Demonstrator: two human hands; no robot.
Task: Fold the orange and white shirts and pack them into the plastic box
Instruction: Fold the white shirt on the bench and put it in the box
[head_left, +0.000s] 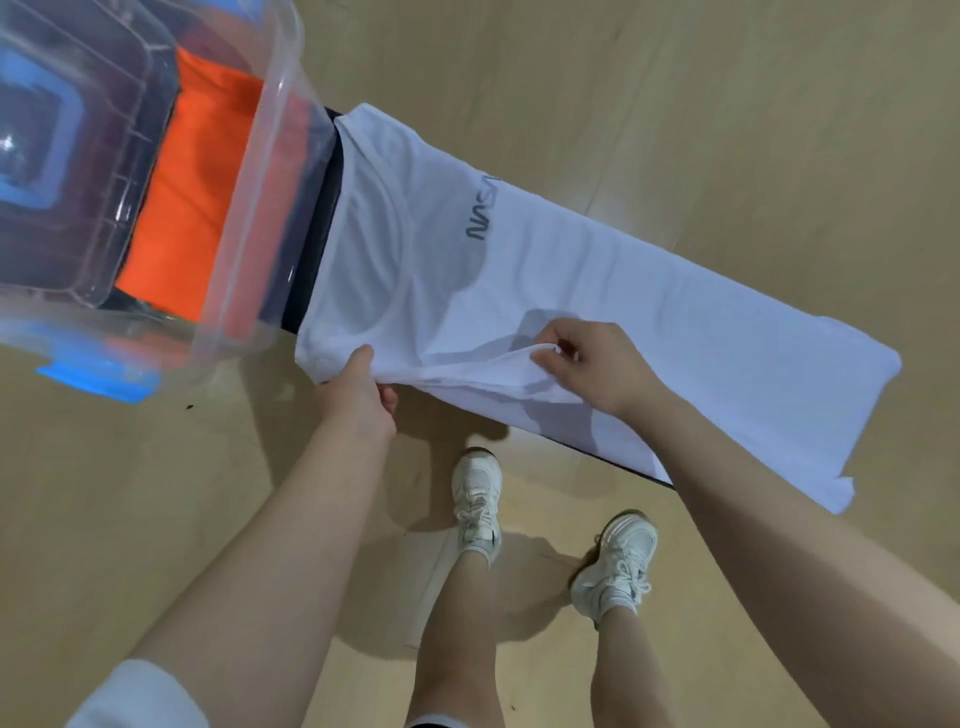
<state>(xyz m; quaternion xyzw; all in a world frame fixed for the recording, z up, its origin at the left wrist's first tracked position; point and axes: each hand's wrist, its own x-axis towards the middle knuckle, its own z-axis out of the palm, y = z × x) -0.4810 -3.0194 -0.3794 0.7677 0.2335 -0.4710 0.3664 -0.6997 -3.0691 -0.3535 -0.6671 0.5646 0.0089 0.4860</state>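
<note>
Your left hand (363, 387) and right hand (587, 364) are both pinching the near edge of the white shirt (597, 291) — fingers curled round a lifted fold. It lies long-ways, collar toward the plastic box (249, 223), hem off to your right, so fold away from you. The orange shirt (197, 208) is already in the box — left hand's nearer it

White shirt (597, 291) spread flat (orange shirt (202, 171) boxed (249, 218))

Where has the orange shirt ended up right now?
In the head view the orange shirt lies upper left, inside the clear plastic box, just left of the white shirt spread on the dark table.
</note>
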